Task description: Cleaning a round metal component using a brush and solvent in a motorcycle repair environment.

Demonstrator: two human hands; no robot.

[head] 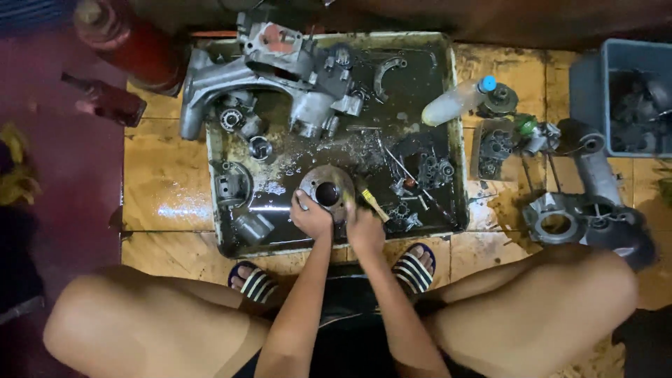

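Setting: a yellowish tiled floor [164,178], wet and oil-stained, with a squatting person's knees and striped sandals [414,267] at the near edge, viewed from above.

Item 1. Left hand [311,217], closed over the near rim of a round metal hub [327,190] with a dark centre bore. The hub sat in the near middle of the tray, tilted up a little toward the person; the grip appeared to steady it so the face could be worked.

Item 2. Right hand [364,227], curled shut around a small brush [371,203] with a pale yellow handle, bristle end set against the hub's right side. Both hands were just beside each other.

Item 3. Shallow metal tray [456,140], filled with dark oily liquid, presumably to catch the run-off and keep parts soaking. In it: a small cylinder part [252,227] at the near left, a round housing [231,183] beyond it, small gears and rods [420,178] to the right.

Item 4. Large cast engine casing [273,77], laid across the tray's far left corner, partly overhanging the rim.

Item 5. Plastic bottle with blue cap [458,101], lying on the tray's right edge, within reach.

Item 6. Further castings [574,217] on the floor to the right, apart from the tray.

Item 7. Grey plastic bin [595,91], far right, holding more parts.

Item 8. Red cylinder [136,45], far left.
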